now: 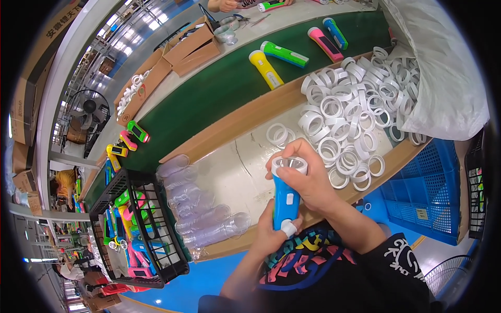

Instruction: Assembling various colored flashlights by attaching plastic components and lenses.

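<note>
The glossy blue flashlight (pixel 286 201) is held head-up before the cardboard tray (pixel 229 124), left hand (pixel 268 236) wrapped around its lower barrel, right hand (pixel 309 180) curled snugly about its white head. Fitting the head seems in hand; next, probably, even pressure. Beyond: heaped smooth white rings (pixel 332 107), stacked thin transparent discs (pixel 209 220).

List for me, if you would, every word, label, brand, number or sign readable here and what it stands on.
I won't copy wording, but here is where it stands.
Upper-left cardboard: large dark characters.
Brown carton below it: smaller print, partly too small.
Black sleeve: white lettering.
Pale tag on the blue crate: too small to read.
Open carton: printed marks, too small to read.
Blue flashlight: none that I can make out.
</note>
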A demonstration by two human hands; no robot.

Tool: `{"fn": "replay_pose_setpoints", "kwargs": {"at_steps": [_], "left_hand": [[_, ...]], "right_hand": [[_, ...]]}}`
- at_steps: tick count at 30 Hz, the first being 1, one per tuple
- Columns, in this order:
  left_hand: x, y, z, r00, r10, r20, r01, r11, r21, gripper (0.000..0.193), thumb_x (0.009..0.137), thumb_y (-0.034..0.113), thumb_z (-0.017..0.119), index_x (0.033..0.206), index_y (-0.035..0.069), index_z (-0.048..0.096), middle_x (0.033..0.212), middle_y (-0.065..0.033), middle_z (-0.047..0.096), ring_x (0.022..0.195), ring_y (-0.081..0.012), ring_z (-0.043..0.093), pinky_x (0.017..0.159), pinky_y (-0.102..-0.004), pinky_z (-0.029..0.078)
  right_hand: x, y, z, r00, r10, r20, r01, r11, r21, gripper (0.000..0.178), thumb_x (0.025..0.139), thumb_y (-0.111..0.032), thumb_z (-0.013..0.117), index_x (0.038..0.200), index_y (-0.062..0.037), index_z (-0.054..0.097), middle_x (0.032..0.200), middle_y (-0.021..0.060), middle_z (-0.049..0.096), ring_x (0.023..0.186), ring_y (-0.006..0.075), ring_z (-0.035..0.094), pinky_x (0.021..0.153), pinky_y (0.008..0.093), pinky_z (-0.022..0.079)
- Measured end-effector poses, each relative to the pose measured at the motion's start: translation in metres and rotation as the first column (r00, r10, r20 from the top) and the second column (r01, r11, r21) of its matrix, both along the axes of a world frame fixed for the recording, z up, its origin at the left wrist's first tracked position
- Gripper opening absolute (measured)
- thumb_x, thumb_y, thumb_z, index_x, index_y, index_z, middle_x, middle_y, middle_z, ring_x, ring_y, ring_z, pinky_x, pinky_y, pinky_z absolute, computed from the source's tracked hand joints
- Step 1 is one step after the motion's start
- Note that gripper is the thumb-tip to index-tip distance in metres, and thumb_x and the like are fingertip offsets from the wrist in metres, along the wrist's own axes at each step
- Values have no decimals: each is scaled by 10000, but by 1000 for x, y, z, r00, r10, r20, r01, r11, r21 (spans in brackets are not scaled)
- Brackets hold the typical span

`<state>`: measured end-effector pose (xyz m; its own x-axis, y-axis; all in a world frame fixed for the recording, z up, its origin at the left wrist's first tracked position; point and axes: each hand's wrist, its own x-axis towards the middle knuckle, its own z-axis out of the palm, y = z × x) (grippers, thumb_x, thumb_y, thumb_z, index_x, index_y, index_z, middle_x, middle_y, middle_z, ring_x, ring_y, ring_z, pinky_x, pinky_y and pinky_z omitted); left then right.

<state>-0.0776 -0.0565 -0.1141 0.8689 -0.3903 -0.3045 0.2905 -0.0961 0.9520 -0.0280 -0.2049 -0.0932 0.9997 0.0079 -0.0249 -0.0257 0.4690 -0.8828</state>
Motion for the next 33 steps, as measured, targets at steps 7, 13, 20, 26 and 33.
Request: {"fn": "replay_pose_setpoints", "kwargs": {"at_steps": [7, 13, 20, 26, 33], "left_hand": [[14, -5, 9, 964, 40, 264, -123, 944, 307, 606, 715, 186, 766, 1189, 10, 431, 952, -114, 614, 882, -179, 588, 781, -318, 471], [2, -1, 4, 995, -22, -94, 17, 999, -47, 529, 680, 125, 774, 1106, 27, 478, 840, -83, 599, 688, -155, 593, 604, -267, 470], [-11, -5, 7, 819, -478, -319, 0, 556, -831, 644, 687, 298, 734, 1158, 15, 398, 708, -102, 532, 523, -168, 534, 441, -265, 428], [12, 2, -2, 941, -41, 337, -81, 937, 340, 494, 683, 185, 760, 1081, 32, 511, 863, -139, 626, 677, -245, 641, 632, -331, 512], [15, 0, -15, 933, 170, 318, -187, 982, 26, 529, 682, 148, 762, 1109, 19, 478, 989, -143, 595, 834, -236, 605, 702, -315, 490]], "right_hand": [[9, -12, -14, 984, 73, -163, -26, 962, 271, 248, 879, -219, 611, 1022, -64, 481, 1048, 115, 565, 954, 203, 589, 804, 327, 505], [9, -4, -5, 996, 54, -72, -33, 961, 274, 233, 843, -204, 611, 991, -86, 474, 1004, 139, 570, 900, 231, 604, 840, 353, 503], [13, 4, -8, 891, 222, 397, -445, 604, 661, 349, 799, -420, 659, 868, -156, 442, 909, 141, 524, 876, 325, 603, 897, 456, 476], [3, -3, -13, 995, -14, 94, -1, 987, 159, 245, 799, -169, 638, 884, -103, 418, 961, 200, 571, 914, 307, 610, 867, 424, 479], [6, -8, -16, 988, -9, -155, 42, 977, 209, 212, 893, -199, 548, 1030, -64, 460, 1018, 129, 572, 956, 228, 592, 830, 359, 484]]}}
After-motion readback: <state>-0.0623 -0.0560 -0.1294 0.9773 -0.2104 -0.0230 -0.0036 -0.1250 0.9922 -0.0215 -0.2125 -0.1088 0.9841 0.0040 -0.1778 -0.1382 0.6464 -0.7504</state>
